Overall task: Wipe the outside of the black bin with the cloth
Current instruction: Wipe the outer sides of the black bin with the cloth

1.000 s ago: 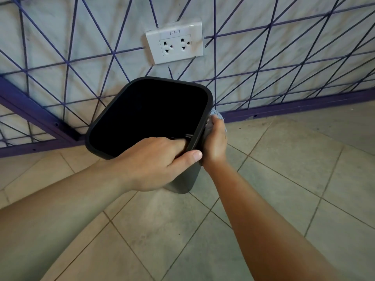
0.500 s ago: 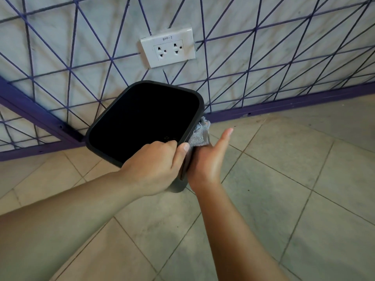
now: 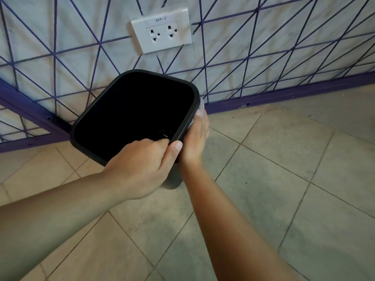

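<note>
Bin [image 3: 132, 110] rim gripped by left hand [image 3: 140, 165], flat right hand [image 3: 195, 140] presses cloth [image 3: 200, 108] against its side.

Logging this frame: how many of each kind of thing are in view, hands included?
black bin: 1
cloth: 1
wall socket: 1
hands: 2, the left hand and the right hand
Total: 5

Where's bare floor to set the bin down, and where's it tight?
Widest bare tile floor lies right of the right forearm, up to the purple baseboard. Narrower patch between the forearms. Tight: right side of the black bin, where the right hand presses the cloth, and the rim the left hand grips.
</note>
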`<state>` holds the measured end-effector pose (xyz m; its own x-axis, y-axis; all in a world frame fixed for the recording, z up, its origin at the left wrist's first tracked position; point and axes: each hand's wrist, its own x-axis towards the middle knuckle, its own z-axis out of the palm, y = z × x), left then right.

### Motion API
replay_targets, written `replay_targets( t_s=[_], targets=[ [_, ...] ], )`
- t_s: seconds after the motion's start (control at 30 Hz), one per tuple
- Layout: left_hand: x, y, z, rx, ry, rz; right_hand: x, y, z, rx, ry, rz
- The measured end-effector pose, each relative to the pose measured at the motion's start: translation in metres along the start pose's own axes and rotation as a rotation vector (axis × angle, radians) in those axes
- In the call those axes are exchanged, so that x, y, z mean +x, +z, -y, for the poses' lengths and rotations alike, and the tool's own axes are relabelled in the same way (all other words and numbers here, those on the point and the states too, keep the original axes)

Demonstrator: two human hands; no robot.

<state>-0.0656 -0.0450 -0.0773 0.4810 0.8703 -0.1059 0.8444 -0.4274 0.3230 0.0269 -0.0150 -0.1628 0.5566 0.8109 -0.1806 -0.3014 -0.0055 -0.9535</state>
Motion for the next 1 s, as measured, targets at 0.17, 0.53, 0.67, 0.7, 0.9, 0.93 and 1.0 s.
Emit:
replay_targets(
  t_s=[0.17,0.53,0.67,0.7,0.9,0.93,1.0],
  targets=[
    [0.003,0.001,0.002,-0.011,-0.017,0.019,-0.005,-0.004,-0.012,-0.004,-0.049,0.041],
    [0.01,0.0,0.002,-0.008,-0.033,0.039,-0.022,-0.002,-0.025,-0.043,-0.095,0.078],
    [0.01,-0.001,0.0,-0.012,-0.015,0.031,0.001,-0.003,-0.022,0.008,-0.033,0.038],
    [0.01,-0.001,0.0,-0.022,-0.016,0.035,-0.009,-0.001,-0.02,-0.009,-0.076,0.046],
    [0.014,-0.001,-0.001,0.016,-0.009,0.045,-0.001,-0.005,-0.021,-0.046,-0.081,0.079],
    [0.014,-0.001,-0.002,0.021,-0.013,0.048,0.009,-0.006,-0.018,-0.008,-0.034,0.074],
    [0.014,-0.002,-0.002,0.007,-0.021,0.057,0.006,-0.003,-0.015,0.024,-0.05,0.062]
  ],
)
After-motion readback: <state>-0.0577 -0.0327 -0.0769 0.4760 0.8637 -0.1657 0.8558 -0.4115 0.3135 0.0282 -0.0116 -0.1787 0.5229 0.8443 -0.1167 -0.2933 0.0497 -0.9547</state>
